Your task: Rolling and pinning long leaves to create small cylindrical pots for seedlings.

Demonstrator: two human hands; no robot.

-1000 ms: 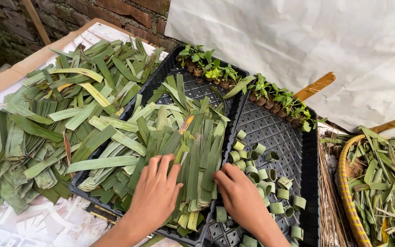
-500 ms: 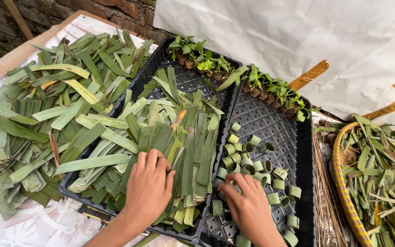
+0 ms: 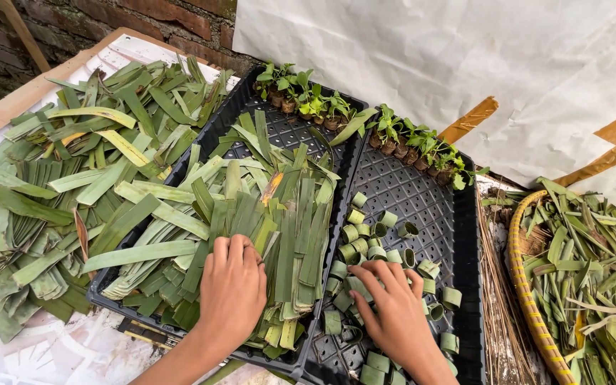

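My left hand (image 3: 232, 289) lies flat, fingers together, on a stack of cut green leaf strips (image 3: 279, 214) piled in the left black tray (image 3: 251, 121). My right hand (image 3: 396, 308) rests palm down with fingers spread over several small rolled leaf rings (image 3: 365, 242) scattered in the right black perforated tray (image 3: 429, 192). Whether the right hand grips a ring I cannot tell. Small seedlings in leaf pots (image 3: 301, 96) line the far edge of the left tray, and more seedlings (image 3: 422, 146) line the far edge of the right one.
A loose heap of long green leaves (image 3: 58, 178) covers the table at left. A yellow-rimmed woven basket (image 3: 525, 299) of leaf scraps sits at right, with a bundle of thin brown sticks (image 3: 497, 299) beside the tray. White sheeting (image 3: 429, 50) and a brick wall (image 3: 94, 21) stand behind.
My right hand has moved from the edge of the leaf stack onto the rings in the right tray. The left hand stays on the strips.
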